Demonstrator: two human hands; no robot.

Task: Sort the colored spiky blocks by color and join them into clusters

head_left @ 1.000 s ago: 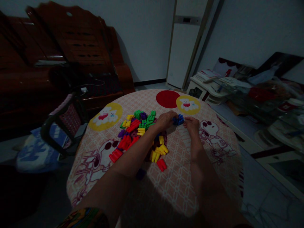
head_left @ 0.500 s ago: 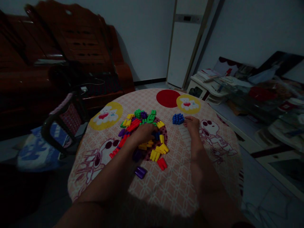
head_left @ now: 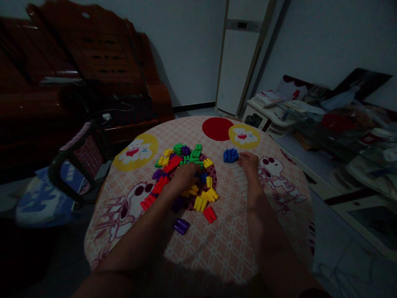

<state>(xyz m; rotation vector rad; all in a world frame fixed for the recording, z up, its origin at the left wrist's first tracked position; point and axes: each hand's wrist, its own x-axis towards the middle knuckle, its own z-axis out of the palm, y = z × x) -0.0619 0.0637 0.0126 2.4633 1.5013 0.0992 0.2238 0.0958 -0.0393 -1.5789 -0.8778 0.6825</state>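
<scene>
Amid a heap of coloured plastic building blocks, my left hand reaches down with bent fingers; their tips are hidden behind the hand. Close by lie green blocks, a red block, a dark blue block and yellow blocks. My right hand rests on the cloth to the right, its fingertips pinched at the right edge of a cluster of blue building blocks. That cluster sits on the table, apart from the heap. Nearer to me are a purple block and a red block.
A patterned cloth covers the round table. At the left stand a chair and a carved wooden sofa. Along the right wall runs a cluttered low cabinet. A tall white unit stands at the back.
The whole view has shifted slightly to the left. My left hand has moved only a little within the heap, and my right hand stays beside the blue cluster.
</scene>
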